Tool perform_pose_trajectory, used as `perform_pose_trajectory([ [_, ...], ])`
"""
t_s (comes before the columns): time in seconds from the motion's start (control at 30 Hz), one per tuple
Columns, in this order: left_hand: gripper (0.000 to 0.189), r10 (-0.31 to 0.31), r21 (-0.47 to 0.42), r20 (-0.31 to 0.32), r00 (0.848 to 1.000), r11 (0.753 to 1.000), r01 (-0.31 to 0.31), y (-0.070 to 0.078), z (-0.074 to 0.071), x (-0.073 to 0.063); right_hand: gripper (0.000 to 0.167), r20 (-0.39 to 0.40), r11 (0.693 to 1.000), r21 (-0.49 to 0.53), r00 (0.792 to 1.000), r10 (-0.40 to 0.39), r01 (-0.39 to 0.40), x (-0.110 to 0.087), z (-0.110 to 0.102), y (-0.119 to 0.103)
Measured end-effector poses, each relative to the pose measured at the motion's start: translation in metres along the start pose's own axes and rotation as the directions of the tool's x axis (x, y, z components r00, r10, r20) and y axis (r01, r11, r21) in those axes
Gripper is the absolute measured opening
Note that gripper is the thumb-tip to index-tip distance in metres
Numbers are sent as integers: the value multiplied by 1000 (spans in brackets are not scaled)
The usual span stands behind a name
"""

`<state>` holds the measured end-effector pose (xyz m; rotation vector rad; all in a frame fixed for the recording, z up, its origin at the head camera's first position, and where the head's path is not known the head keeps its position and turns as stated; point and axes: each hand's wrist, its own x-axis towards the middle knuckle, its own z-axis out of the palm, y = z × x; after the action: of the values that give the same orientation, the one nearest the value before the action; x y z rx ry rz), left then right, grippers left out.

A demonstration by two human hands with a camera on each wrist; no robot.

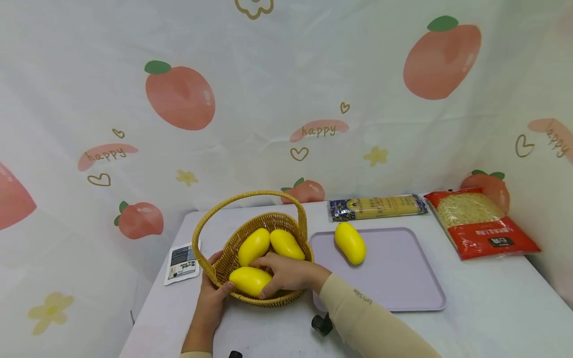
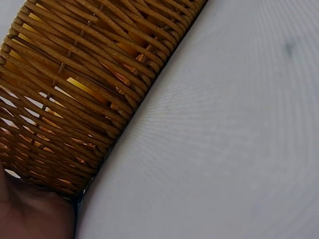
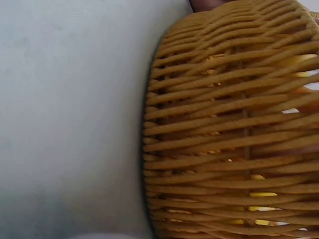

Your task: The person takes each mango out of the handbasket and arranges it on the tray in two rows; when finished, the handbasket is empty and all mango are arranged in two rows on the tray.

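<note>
A brown wicker basket (image 1: 286,300) with a tall arched handle stands on the table, holding three yellow mangoes. My left hand (image 1: 212,298) grips the basket's left side, its thumb over the rim and the fingers around the outside wall. Inside, my right hand (image 1: 286,272) holds the front mango (image 1: 248,281) between thumb and fingers. Two more mangoes, one on the left (image 1: 253,247) and one on the right (image 1: 287,243), lie behind it. In the left wrist view the basket's woven wall (image 2: 75,94) hides most of the fruit; the right wrist view shows its wall (image 3: 229,129) too.
Right of the basket lies a lilac tray (image 1: 394,278) with one mango (image 1: 350,243) at its upper left. Behind it is a pack of noodles (image 1: 380,207), and a red bag (image 1: 488,223) sits farther right. A white packet (image 1: 182,262) lies left of the basket.
</note>
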<state>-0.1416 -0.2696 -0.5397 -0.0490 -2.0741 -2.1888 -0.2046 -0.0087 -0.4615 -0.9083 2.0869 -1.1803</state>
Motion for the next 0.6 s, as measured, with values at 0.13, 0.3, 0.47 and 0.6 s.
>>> perform_pose_trajectory([
  [0.13, 87, -2, 2, 0, 1000, 1000, 2, -1, -1, 1, 64, 29, 999, -37, 1000, 3, -2, -1, -4, -3],
  [0.3, 84, -9, 1, -1, 1000, 1000, 9, -2, -2, 1, 63, 103, 999, -28, 994, 23, -20, -4, -12, -2],
  [0.47, 86, -6, -25, 7, 1000, 1000, 6, -3, -2, 2, 68, 194, 999, 7, 980, 47, -49, -7, -25, -3],
  [0.6, 85, -6, -7, 1, 1000, 1000, 6, -1, -2, 1, 61, 224, 998, 30, 973, 52, -60, -9, -31, -5],
])
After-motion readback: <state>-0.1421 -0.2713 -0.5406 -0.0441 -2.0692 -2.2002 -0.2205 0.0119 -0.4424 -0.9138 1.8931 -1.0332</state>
